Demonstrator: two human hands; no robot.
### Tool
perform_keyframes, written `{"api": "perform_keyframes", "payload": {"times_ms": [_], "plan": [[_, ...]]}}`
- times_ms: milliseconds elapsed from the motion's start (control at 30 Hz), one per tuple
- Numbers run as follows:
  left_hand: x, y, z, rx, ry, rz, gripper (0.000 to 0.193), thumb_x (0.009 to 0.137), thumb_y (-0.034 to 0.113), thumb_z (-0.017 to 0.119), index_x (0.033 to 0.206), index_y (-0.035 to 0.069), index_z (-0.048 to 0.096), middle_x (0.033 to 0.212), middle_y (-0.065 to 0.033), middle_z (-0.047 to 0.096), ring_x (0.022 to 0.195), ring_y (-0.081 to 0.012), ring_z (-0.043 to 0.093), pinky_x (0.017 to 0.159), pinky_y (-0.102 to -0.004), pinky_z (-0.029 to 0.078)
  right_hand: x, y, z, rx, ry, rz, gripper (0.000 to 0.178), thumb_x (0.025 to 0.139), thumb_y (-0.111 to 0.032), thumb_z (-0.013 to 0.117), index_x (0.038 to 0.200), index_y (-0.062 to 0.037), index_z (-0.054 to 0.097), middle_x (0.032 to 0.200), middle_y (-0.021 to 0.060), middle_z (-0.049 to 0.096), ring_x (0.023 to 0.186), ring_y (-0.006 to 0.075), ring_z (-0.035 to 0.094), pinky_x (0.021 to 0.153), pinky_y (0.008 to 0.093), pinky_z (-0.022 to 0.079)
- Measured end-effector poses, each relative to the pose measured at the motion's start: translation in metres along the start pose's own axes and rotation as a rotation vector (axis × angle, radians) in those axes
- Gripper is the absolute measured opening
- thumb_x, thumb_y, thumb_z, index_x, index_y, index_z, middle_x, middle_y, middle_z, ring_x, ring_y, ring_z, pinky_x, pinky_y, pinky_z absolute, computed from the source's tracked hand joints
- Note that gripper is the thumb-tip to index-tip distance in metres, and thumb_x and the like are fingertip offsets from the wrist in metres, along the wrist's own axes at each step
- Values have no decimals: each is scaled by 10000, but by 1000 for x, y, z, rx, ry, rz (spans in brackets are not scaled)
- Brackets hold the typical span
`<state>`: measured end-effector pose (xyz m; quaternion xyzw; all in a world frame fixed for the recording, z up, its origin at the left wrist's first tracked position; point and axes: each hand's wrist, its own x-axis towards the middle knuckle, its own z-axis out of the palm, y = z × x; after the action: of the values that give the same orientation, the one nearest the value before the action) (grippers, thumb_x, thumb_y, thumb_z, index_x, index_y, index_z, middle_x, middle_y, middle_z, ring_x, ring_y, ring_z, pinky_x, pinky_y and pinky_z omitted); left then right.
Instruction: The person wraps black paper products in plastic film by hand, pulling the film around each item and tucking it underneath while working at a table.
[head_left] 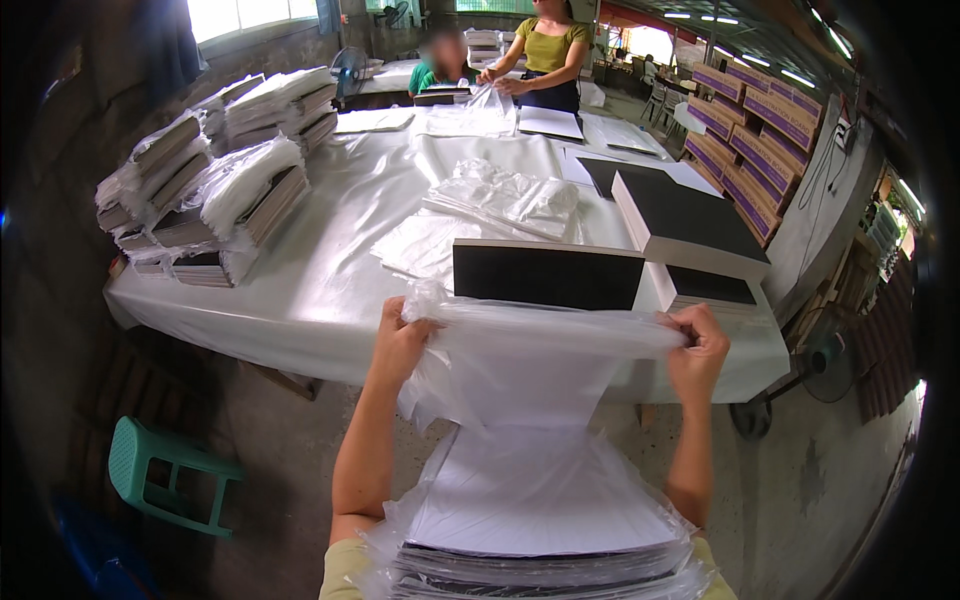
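My left hand [405, 338] and my right hand [698, 345] are closed on opposite ends of the upper edge of a clear plastic bag [550, 325], stretched between them. Below, a white board [530, 480] shows through the film, atop a pile of plastic-wrapped boards [540, 578] close to my body. How far the bag covers that board I cannot tell. Just beyond the bag, a black-faced board stack [548, 275] stands on edge. Right of it, a thick black-topped stack [690, 215] rests tilted on a smaller black-topped stack [708, 285].
Loose plastic bags [505, 205] lie mid-table on the silvery table cover [340, 235]. Wrapped bundles [215, 180] are heaped at the left. Two people work at the far side. Cartons [750, 135] stand at the right; a green stool [170, 475] is on the floor, left.
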<state>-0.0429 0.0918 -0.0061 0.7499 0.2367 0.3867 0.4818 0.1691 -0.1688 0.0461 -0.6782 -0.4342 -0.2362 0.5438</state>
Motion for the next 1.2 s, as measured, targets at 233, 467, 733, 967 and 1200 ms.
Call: {"api": "perform_keyframes", "payload": {"times_ms": [233,467,733,967,1200], "plan": [[1,24,2,-590,-85,-571,268,728,58,575,993,24,592,897,-39,525,666,-84,455,544,-232,359,-4,4,-24,644,-205,486,275,578,81,557,834,-19,543,685,-10,490,684,63,500,636,194,410],[-14,5,-6,-580,-380,-408,327,697,11,551,1022,41,559,778,17,541,570,-32,392,452,-189,256,-23,-5,-25,1346,-101,1027,539,683,-29,561,1198,-31,403,875,36,554,855,141,553,831,274,442],[-41,-100,-12,-548,-392,-663,234,732,82,564,963,60,537,731,-1,530,569,-67,455,446,-198,327,-130,98,1,795,-232,1192,410,711,-59,565,1109,-34,473,920,12,560,871,164,545,735,288,423],[-101,-203,18,-512,-203,-1017,138,770,72,528,906,97,525,720,-2,489,565,-108,425,458,-260,325,-230,212,21,465,-738,995,256,769,-70,528,1024,-59,523,940,37,543,823,155,527,694,269,415],[-121,-228,47,-401,-182,-904,204,806,259,579,840,59,594,705,-35,576,616,-131,532,512,-314,403,-236,191,36,634,-582,1208,198,824,-96,519,1004,-18,541,985,91,540,873,152,540,767,274,426]]}}
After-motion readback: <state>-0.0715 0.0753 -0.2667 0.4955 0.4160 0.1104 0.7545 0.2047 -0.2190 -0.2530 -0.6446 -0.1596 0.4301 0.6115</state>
